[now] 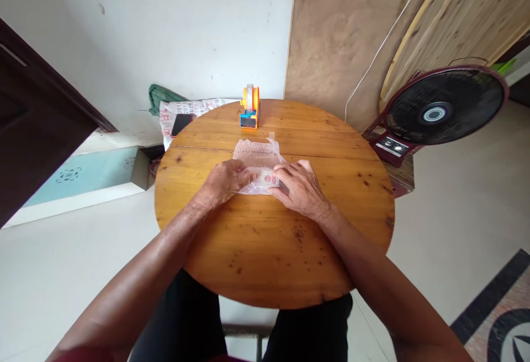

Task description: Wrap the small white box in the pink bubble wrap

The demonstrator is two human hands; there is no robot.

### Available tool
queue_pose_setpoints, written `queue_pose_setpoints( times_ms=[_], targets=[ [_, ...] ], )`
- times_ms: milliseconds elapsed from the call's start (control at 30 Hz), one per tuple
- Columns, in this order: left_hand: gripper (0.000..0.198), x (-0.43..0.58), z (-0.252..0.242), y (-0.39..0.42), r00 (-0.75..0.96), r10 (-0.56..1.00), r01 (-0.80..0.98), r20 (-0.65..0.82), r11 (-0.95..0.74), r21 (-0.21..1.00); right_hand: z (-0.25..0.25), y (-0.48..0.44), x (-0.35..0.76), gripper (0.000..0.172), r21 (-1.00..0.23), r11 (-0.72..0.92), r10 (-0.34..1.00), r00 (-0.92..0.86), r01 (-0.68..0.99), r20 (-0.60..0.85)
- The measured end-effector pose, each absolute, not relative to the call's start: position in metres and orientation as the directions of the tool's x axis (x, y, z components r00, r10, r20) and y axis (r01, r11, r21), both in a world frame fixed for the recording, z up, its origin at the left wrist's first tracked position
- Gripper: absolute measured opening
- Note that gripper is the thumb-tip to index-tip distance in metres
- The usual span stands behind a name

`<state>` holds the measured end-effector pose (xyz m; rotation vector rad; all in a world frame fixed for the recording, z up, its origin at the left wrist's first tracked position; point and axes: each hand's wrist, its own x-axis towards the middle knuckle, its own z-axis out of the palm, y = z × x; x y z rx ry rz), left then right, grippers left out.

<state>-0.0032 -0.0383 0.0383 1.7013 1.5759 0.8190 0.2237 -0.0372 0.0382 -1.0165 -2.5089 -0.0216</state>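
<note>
Both hands rest on a wrapped bundle at mid-tabletop.
On the round varnished wooden tabletop (256, 251) lies a clear bubble-wrap sheet (256, 155). The left hand (226, 180) pinches its near edge with curled fingers, while the right hand (300, 185) presses flat, fingers extended and gripping nothing (likely pinning the fold) over a small pale packet with a red mark (267, 179).

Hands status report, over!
Left hand pinching bubble wrap; right hand pressing on top. Small red-marked item inside the wrap. Tape dispenser apart, beyond it.
</note>
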Motion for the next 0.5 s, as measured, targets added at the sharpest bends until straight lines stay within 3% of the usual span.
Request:
queue_pose_setpoints(
  times_ms=[300,500],
  targets=[
    [0.04,-0.01,0.059,-0.036,0.032,0.975,0.422,-0.218,0.185,0.888,0.035,-0.037,0.225,0.027,-0.1,0.743,0.627,-0.637,0.661,0.448],
    [0.039,-0.01,0.064,-0.034,-0.038,0.981,0.485,-0.192,0.186,0.855,0.035,-0.038,0.224,0.021,-0.102,0.758,0.606,-0.636,0.645,0.478]
  ],
)
